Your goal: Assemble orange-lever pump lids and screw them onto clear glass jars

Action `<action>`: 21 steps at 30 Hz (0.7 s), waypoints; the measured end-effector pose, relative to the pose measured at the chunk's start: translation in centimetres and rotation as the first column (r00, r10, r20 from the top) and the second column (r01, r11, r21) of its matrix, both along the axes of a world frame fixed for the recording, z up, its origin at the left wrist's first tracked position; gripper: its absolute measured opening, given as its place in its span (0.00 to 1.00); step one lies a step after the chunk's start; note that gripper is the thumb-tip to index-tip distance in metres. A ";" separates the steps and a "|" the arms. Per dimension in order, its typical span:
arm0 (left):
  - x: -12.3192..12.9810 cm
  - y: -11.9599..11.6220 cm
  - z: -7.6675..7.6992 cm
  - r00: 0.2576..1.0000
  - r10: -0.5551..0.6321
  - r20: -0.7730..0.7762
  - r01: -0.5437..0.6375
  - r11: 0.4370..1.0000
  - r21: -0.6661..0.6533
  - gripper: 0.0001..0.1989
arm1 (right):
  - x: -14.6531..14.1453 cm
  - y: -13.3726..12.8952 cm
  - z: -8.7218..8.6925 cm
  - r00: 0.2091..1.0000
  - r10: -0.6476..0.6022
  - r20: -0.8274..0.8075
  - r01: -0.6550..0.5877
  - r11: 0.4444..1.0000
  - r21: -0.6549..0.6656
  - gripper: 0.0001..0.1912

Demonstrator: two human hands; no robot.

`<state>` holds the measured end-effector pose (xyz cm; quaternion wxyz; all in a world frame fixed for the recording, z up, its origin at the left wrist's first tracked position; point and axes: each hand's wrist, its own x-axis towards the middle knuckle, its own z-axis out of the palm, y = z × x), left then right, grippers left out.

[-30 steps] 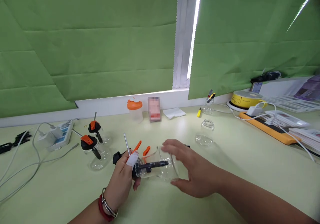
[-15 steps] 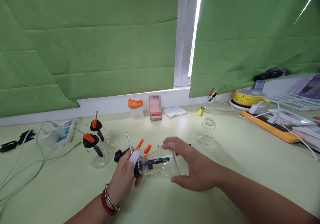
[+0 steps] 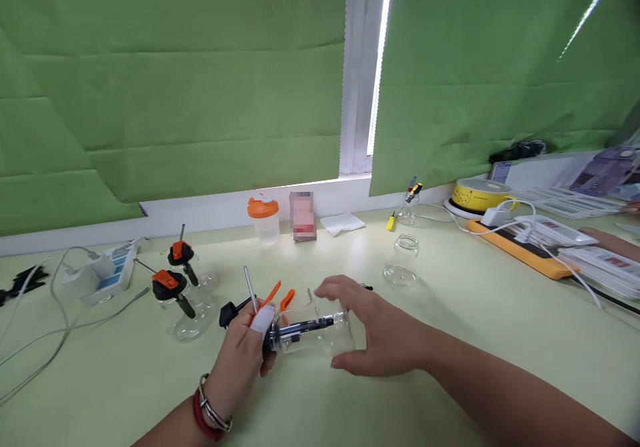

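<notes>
Low over the table, my left hand (image 3: 245, 344) is wrapped round the black cap end of a clear glass jar (image 3: 313, 334) lying sideways, with a dark rod inside it. A metal rod sticks up by my left fingers. At the jar's wide base, my right hand (image 3: 370, 327) has its thumb and fingers spread around the glass; whether they touch it is hard to tell. Behind the jar is an orange-handled tool (image 3: 287, 300). Two glass jars with black and orange tops (image 3: 168, 286) (image 3: 181, 254) stand on the left.
An empty glass jar (image 3: 401, 260) stands right of centre. Farther back are an orange-lidded cup (image 3: 264, 220), white paper (image 3: 343, 223) and a small jar of tools (image 3: 409, 208). A power strip (image 3: 113, 280) and cables lie left; an orange case (image 3: 520, 250) and another person's hand (image 3: 613, 240) are right.
The view has shifted slightly right. My hands keep nearly the same hold and pose around the jar. More of the other person's hand now shows at the right.
</notes>
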<state>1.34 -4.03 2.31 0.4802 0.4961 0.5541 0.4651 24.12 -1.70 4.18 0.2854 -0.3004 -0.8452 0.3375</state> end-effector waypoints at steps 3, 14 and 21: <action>0.0 0.0 0.3 0.995 -0.017 0.098 0.028 0.993 -0.115 0.15 | 0.3 -0.6 1.0 0.992 0.079 0.100 -0.114 0.903 0.415 0.24; -0.5 -0.3 0.1 0.997 -0.016 0.070 0.022 0.996 -0.084 0.18 | 11.1 -1.7 -5.3 0.848 -0.524 -0.073 0.508 0.767 0.392 0.30; -0.4 -0.3 -0.7 0.984 -0.094 0.150 0.104 0.993 -0.060 0.15 | 16.2 -0.5 -8.5 0.437 -0.895 -0.085 0.855 0.443 -0.269 0.37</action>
